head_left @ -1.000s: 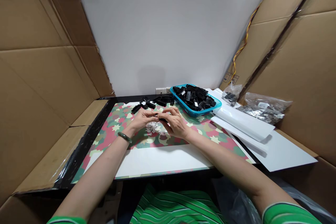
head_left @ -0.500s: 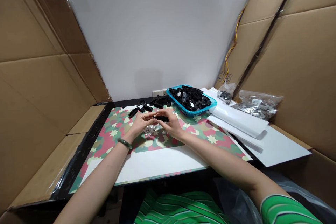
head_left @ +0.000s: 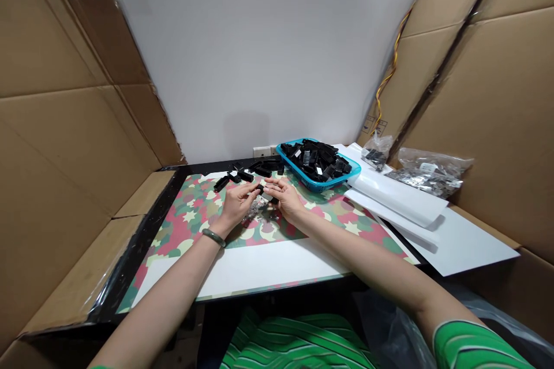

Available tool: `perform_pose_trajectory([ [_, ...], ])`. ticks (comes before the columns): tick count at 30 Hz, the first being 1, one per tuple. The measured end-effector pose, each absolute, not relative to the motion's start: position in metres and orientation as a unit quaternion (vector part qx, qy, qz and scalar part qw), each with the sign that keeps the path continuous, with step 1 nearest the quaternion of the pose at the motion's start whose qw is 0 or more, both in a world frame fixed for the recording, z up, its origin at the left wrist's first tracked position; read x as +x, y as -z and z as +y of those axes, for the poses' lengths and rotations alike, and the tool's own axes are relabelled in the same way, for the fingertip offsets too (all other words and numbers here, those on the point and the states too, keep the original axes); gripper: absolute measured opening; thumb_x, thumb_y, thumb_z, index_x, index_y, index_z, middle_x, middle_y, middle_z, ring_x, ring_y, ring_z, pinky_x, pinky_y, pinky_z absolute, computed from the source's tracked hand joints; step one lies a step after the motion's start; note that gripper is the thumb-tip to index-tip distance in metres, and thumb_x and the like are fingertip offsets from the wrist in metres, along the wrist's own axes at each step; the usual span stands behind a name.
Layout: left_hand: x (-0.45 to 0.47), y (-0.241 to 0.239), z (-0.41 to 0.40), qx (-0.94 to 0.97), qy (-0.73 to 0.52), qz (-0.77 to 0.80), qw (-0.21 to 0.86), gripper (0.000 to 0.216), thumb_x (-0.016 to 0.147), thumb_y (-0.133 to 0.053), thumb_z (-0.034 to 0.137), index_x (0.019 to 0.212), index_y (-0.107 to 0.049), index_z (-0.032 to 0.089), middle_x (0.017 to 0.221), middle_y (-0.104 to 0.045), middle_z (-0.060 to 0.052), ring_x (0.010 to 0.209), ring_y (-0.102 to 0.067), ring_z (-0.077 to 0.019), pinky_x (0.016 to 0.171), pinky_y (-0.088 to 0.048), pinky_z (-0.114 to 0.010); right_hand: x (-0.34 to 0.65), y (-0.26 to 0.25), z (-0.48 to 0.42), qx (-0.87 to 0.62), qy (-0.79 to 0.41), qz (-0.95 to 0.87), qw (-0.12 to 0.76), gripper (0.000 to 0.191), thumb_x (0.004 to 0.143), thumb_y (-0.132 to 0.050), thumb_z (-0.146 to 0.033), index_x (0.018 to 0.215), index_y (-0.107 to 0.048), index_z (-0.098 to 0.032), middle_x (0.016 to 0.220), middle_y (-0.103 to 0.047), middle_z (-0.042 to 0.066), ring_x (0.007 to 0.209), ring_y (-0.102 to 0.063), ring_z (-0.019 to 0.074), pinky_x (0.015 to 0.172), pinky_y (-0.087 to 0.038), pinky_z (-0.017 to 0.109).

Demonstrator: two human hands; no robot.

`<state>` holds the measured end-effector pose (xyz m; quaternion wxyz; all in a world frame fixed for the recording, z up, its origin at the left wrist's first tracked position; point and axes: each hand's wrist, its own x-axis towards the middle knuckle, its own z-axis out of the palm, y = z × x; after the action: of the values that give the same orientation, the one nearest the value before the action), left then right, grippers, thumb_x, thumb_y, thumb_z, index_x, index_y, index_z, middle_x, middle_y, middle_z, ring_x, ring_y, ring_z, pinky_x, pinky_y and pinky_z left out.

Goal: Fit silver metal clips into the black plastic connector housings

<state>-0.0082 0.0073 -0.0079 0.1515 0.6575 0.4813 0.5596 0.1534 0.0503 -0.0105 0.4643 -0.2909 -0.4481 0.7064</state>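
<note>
My left hand and my right hand rest low over the camouflage-patterned mat, fingers stretched toward each other. A small black plastic part lies between the fingertips, touching or nearly touching them. Just below it is a little heap of small silver metal pieces. My left wrist carries a green bangle. Several loose black parts lie on the mat beyond my hands.
A blue basket full of black parts stands at the back right. White sheets and two clear bags of parts lie on the right. Cardboard walls close in both sides. A white sheet covers the near mat.
My hands held the black part up between them; they have now dropped to the mat and the fingers have spread out, with the part down beside the silver pieces.
</note>
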Motion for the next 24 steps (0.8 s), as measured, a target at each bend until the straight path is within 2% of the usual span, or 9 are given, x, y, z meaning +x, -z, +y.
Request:
perform_pose_trajectory([
  [6, -0.006, 0.002, 0.005, 0.658, -0.556, 0.482, 0.159, 0.023, 0.081, -0.07, 0.039, 0.094, -0.08, 0.024, 0.097, -0.078, -0.01, 0.088, -0.069, -0.0269, 0.08, -0.05, -0.036, 0.153, 0.008, 0.048, -0.29, -0.724, -0.421, 0.463, 0.044, 0.054, -0.089, -0.033, 0.091, -0.07, -0.019, 0.089, -0.068, 0.002, 0.063, -0.057, 0.0113, 0.05, -0.047, 0.024],
  [9, -0.004, 0.0, 0.004, 0.651, -0.557, 0.492, 0.156, 0.024, 0.082, -0.068, 0.043, 0.081, -0.079, 0.022, 0.083, -0.077, -0.009, 0.077, -0.066, -0.0243, 0.074, -0.047, -0.034, 0.152, 0.009, 0.048, -0.294, -0.725, -0.422, 0.457, 0.044, 0.054, -0.09, -0.034, 0.091, -0.071, -0.02, 0.087, -0.068, 0.002, 0.061, -0.056, 0.011, 0.046, -0.043, 0.022],
  [13, -0.002, 0.0, 0.003, 0.632, -0.568, 0.5, 0.166, 0.036, 0.085, -0.063, 0.047, 0.062, -0.072, 0.02, 0.068, -0.071, -0.006, 0.066, -0.061, -0.02, 0.069, -0.045, -0.031, 0.15, 0.01, 0.049, -0.293, -0.729, -0.42, 0.455, 0.041, 0.053, -0.09, -0.032, 0.088, -0.071, -0.02, 0.088, -0.068, 0.002, 0.066, -0.057, 0.0121, 0.045, -0.038, 0.02],
  [17, -0.003, 0.004, 0.006, 0.585, -0.591, 0.504, 0.235, 0.036, 0.082, -0.065, 0.048, 0.062, -0.072, 0.018, 0.062, -0.067, -0.004, 0.059, -0.059, -0.0176, 0.061, -0.045, -0.029, 0.15, 0.01, 0.051, -0.283, -0.753, -0.403, 0.437, 0.041, 0.054, -0.09, -0.03, 0.089, -0.072, -0.019, 0.084, -0.068, 0.002, 0.067, -0.056, 0.0121, 0.046, -0.038, 0.02],
  [24, -0.001, 0.013, 0.014, 0.443, -0.638, 0.509, 0.371, 0.027, 0.064, -0.077, 0.04, 0.058, -0.07, 0.015, 0.056, -0.065, -0.004, 0.05, -0.057, -0.0151, 0.053, -0.047, -0.029, 0.151, 0.01, 0.054, -0.278, -0.773, -0.391, 0.416, 0.038, 0.054, -0.089, -0.026, 0.088, -0.072, -0.018, 0.081, -0.069, 0.003, 0.06, -0.055, 0.0108, 0.04, -0.029, 0.018],
])
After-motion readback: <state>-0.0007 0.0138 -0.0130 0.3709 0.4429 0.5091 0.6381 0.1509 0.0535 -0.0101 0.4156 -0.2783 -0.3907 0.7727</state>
